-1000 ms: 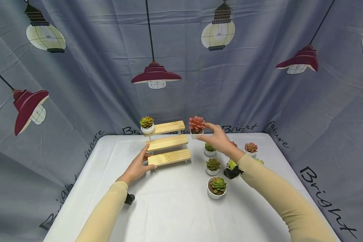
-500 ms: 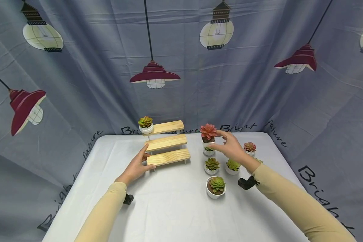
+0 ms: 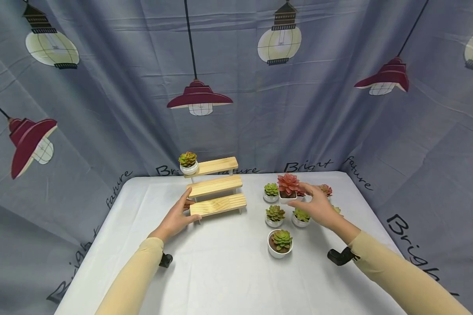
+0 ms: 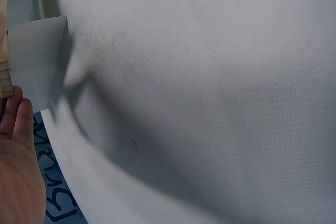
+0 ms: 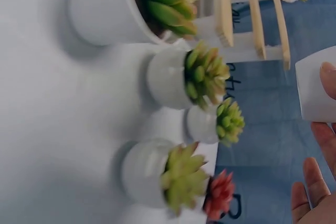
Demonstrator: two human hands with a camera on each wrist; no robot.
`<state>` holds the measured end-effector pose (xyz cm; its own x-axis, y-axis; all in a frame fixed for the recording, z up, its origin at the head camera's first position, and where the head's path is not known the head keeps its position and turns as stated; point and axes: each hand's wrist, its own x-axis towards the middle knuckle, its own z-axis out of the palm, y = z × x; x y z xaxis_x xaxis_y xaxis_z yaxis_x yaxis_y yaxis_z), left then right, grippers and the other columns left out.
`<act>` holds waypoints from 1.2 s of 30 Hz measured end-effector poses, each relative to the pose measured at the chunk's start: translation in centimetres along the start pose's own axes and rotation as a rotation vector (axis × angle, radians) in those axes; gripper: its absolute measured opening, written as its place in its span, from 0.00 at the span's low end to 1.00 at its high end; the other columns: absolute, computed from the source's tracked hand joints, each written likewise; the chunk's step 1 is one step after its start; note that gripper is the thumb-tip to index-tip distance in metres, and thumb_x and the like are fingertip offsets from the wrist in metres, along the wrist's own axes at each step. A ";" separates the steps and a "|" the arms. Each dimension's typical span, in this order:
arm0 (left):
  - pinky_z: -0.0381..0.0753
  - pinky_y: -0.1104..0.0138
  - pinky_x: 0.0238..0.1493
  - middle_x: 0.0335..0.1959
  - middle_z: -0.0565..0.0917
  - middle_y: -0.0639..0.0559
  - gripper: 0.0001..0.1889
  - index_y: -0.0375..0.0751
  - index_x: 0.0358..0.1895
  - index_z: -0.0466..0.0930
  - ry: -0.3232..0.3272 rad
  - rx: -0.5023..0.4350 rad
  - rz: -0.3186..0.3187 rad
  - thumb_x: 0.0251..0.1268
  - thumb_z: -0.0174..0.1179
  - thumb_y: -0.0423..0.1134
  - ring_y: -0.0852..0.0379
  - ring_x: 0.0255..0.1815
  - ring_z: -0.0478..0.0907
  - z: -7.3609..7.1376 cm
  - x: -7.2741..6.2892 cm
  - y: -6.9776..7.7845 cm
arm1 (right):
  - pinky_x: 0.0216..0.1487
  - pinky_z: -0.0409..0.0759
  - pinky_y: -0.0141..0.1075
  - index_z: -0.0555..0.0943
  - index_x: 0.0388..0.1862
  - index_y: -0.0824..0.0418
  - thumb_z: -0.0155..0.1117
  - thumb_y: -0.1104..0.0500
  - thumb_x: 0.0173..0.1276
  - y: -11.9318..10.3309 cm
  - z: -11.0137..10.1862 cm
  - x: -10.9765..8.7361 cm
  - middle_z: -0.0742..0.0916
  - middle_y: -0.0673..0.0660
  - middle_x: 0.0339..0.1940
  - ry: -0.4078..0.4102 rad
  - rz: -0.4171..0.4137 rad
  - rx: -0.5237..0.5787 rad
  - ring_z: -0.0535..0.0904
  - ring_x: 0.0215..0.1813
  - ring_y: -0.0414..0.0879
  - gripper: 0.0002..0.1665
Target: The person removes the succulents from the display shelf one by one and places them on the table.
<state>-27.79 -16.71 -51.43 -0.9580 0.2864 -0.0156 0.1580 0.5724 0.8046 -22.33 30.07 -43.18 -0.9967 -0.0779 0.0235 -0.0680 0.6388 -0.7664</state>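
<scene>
In the head view my right hand [image 3: 319,209] holds a red succulent [image 3: 288,183] in a squarish white pot [image 5: 315,85] among the plants at the right. In the right wrist view the thumb lies on the pot's side; its plant is out of that view. My left hand [image 3: 174,220] grips the left end of a three-tier wooden stand [image 3: 217,204], thumb near the lowest board and a finger reaching the middle one. In the left wrist view fingertips [image 4: 22,114] touch the stand's end. A yellow-green succulent [image 3: 188,160] stands on the top board's left end.
Several potted succulents stand at the right: a larger green one [image 3: 280,243] in front, green ones [image 3: 275,214] [image 3: 271,190] behind, a yellow-green one [image 3: 301,217] near the right hand. Red ones [image 3: 326,190] are partly hidden. A grey curtain [image 3: 236,131] rises behind the white table [image 3: 220,267].
My right hand has carried the red succulent rightward and lower, from beside the stand to the group of plants. The left hand keeps its place at the stand.
</scene>
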 end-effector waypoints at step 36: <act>0.67 0.45 0.73 0.71 0.71 0.36 0.59 0.57 0.85 0.36 -0.002 0.001 0.010 0.62 0.75 0.44 0.35 0.72 0.68 0.0 0.1 0.1 | 0.62 0.75 0.64 0.68 0.75 0.70 0.79 0.45 0.62 7.4 0.6 -7.9 0.79 0.70 0.66 0.015 0.071 -0.008 0.71 0.66 0.71 0.51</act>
<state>-27.84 -16.61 -51.34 -0.9560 0.2932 -0.0090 0.1674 0.5706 0.8040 -14.93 34.95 -49.37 -0.9996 -0.0214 -0.0210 0.0022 0.6480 -0.7616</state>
